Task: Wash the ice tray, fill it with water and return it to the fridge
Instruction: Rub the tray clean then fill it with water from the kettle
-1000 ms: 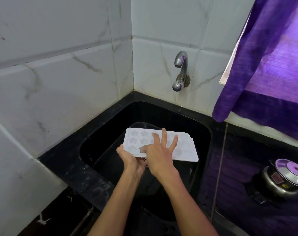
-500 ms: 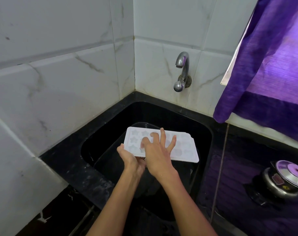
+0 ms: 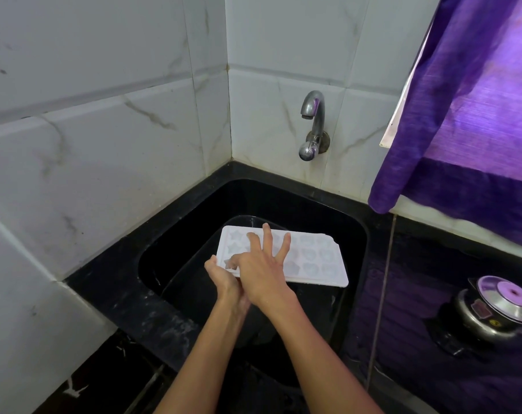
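I'm looking down into a kitchen corner: white marble-look wall tiles (image 3: 104, 150) with grey veins meet at a grouted seam. A chrome tap (image 3: 312, 127) juts from the back wall, above a black sink (image 3: 328, 210) sunk in a speckled black counter (image 3: 128, 297). On my right a purple curtain (image 3: 474, 121) glows with daylight, and below it I see a steel pressure cooker (image 3: 492, 312) on the counter
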Tool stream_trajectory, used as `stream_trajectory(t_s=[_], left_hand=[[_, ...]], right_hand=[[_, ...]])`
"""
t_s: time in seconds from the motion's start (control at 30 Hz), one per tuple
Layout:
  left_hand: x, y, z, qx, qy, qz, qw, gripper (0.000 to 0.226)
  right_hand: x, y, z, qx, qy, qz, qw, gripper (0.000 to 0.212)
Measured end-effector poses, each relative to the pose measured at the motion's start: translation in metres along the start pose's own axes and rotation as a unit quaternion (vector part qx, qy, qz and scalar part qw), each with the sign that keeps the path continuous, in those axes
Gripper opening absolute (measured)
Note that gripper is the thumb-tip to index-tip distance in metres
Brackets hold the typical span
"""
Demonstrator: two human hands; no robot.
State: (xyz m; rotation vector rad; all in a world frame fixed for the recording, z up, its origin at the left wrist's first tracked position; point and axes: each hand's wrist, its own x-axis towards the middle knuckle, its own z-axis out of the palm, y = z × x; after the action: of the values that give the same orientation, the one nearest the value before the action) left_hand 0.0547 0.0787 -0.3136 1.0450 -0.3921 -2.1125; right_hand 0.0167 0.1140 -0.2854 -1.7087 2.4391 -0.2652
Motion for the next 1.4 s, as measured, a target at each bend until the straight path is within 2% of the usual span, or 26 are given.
stream_trajectory(t_s=[0.2,0.4,0.5,0.6,0.7,0.8,0.87,1.0,1.07,1.17,1.23,1.3,1.4], left_hand=[[-0.002,-0.002,0.003,0.013,0.005,0.003,1.000,0.060],[0.000,-0.003,-0.003,0.015,0.018,-0.016,1.000,0.061],[0.005,-0.004,-0.004,0.006,0.009,0.006,1.000,0.063],[0.013,0.000,-0.006,-0.023,0.009,0.016,1.000,0.062],[0.018,0.004,-0.009,-0.019,0.005,0.025,0.999,0.060],[0.021,0.008,-0.011,-0.024,-0.010,0.031,0.999,0.061],[0.023,0.011,-0.012,-0.030,-0.013,0.032,0.999,0.060],[0.027,0.013,-0.016,-0.041,-0.014,0.027,0.999,0.059],[0.027,0.012,-0.017,-0.038,-0.016,0.027,0.999,0.059],[0.026,0.010,-0.017,-0.028,-0.019,0.023,0.999,0.057],[0.026,0.008,-0.018,-0.019,-0.018,0.017,1.000,0.056],[0.027,0.006,-0.020,-0.017,-0.016,0.008,1.000,0.057],[0.030,0.004,-0.021,-0.018,-0.018,-0.001,1.000,0.057]], right_hand=[[0.001,0.002,0.002,-0.009,0.009,-0.001,1.000,0.027],[-0.001,0.001,0.006,0.017,-0.017,0.000,1.000,0.029],[-0.003,0.008,0.005,0.080,-0.026,0.008,0.996,0.042],[-0.006,0.020,-0.002,0.154,0.018,0.032,0.987,0.066],[-0.004,0.037,-0.009,0.198,0.108,0.089,0.970,0.065],[0.001,0.062,-0.010,0.195,0.181,0.184,0.946,0.054],[0.001,0.078,-0.005,0.190,0.204,0.247,0.928,0.056],[-0.006,0.103,0.010,0.262,0.179,0.325,0.891,0.063],[-0.009,0.111,0.016,0.371,0.144,0.361,0.843,0.060],[-0.010,0.118,0.025,0.560,0.121,0.395,0.718,0.042],[-0.011,0.121,0.029,0.616,0.120,0.399,0.668,0.035],[-0.012,0.122,0.032,0.613,0.137,0.407,0.663,0.033],[-0.013,0.121,0.035,0.563,0.190,0.419,0.686,0.029]])
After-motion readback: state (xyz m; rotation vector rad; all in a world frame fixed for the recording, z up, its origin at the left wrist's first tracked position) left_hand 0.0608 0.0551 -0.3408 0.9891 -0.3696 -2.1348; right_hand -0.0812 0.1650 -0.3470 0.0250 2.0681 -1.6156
